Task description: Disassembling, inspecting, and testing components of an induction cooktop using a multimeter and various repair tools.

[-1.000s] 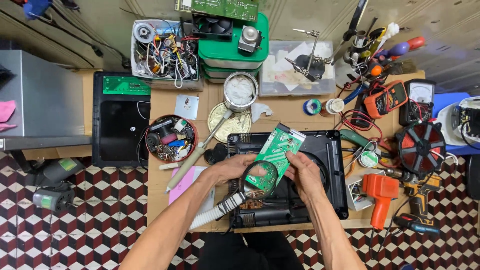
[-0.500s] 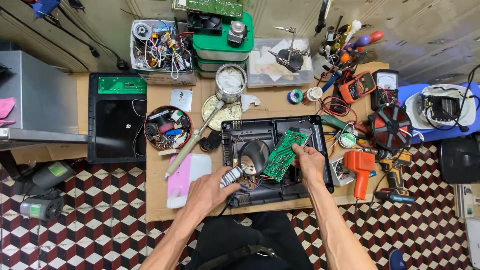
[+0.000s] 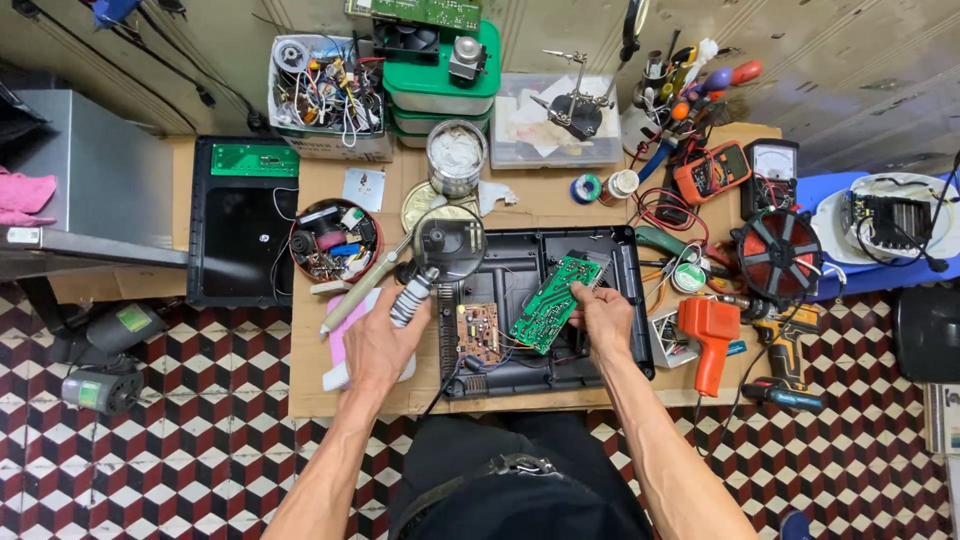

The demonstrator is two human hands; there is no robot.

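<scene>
The green circuit board (image 3: pixel 551 303) sits tilted over the middle of the open black case (image 3: pixel 520 262), near a smaller brown board (image 3: pixel 478 331) that lies inside it. The right hand (image 3: pixel 600 318) pinches the green board by its right edge, with the fingers closed on it. The left hand (image 3: pixel 378 345) is wrapped around the bendy ribbed handle of a magnifying glass (image 3: pixel 449 244), and its round lens sits just left of the board, over the top left corner of the case. To look well, I think the lens should sit right above the part of the board being checked, and both hands should stay very steady. It seems best to hold the board only by its edges, so no small parts get bent. The thin wires (image 3: pixel 505 343) by the brown board could pull tight if the green board tips too far. On the table (image 3: pixel 530 205) close by are a round tin of small parts (image 3: pixel 333 243), an orange tool (image 3: pixel 710 335) and a red fan (image 3: pixel 778 252).
</scene>
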